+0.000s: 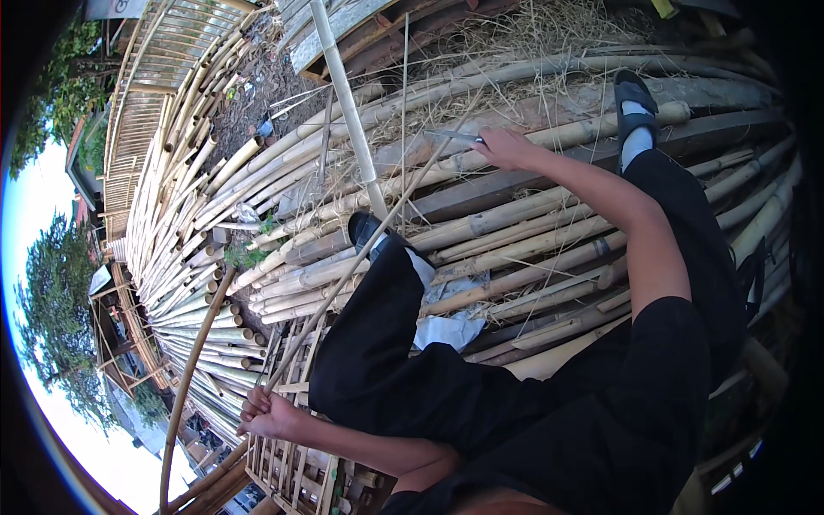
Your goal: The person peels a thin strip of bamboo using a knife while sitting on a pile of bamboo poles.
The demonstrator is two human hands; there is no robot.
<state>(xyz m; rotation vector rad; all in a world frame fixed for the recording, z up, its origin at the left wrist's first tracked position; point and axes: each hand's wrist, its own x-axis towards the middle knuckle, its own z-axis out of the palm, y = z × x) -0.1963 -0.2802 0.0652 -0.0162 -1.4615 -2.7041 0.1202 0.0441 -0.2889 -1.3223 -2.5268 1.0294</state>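
Note:
My left hand (270, 415) is closed around the lower end of a long, thin bamboo strip (343, 281). The strip slants up and right across my bent leg, with its far end over the piled poles. In my right hand (508, 149), out at arm's length, is a knife (455, 135) with its blade pointing left. The blade crosses the strip near its far end; whether they touch I cannot tell. Pale shavings (524, 73) lie thick on the poles beyond the knife.
Bamboo poles (506, 221) lie under my sandalled feet, with more stacked at the left (184, 300). A flat pale bamboo slat (343, 99) leans beside my left foot. A slatted bamboo frame (296, 463) stands below my left hand. A brown pole (193, 369) rises at the left.

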